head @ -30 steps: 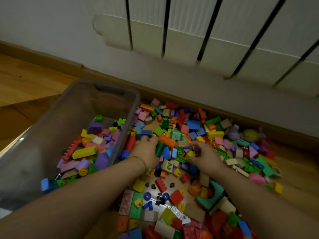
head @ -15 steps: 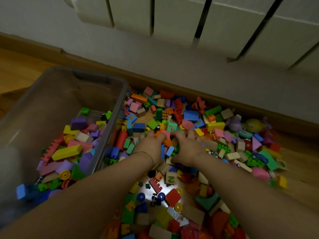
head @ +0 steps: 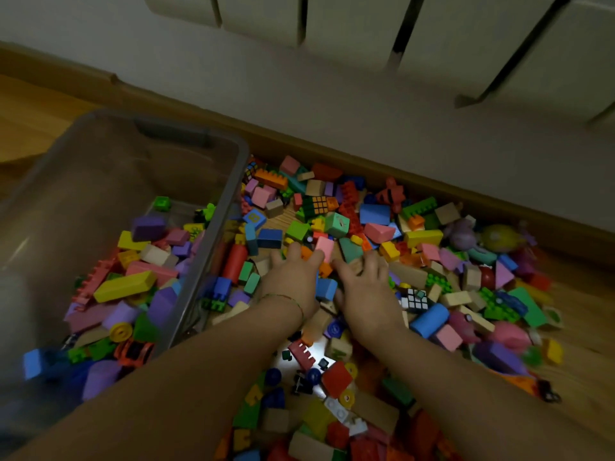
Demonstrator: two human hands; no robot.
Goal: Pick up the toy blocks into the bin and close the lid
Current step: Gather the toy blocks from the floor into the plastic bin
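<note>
The left hand point(head: 293, 281) and right hand point(head: 366, 291) are resting flat, fingers straight, on the heap of colourful toy blocks point(head: 374, 214). The clear grey plastic bin point(head: 213, 241) is sitting just left, partly filled.

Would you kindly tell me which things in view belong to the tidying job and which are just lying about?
Part of the job:
- toy blocks on the floor
- blocks in the bin
- clear bin
- left hand and right hand, both resting on the pile
- the lid is not in view

Just lying about:
- radiator
- skirting board
- wooden floor
</note>
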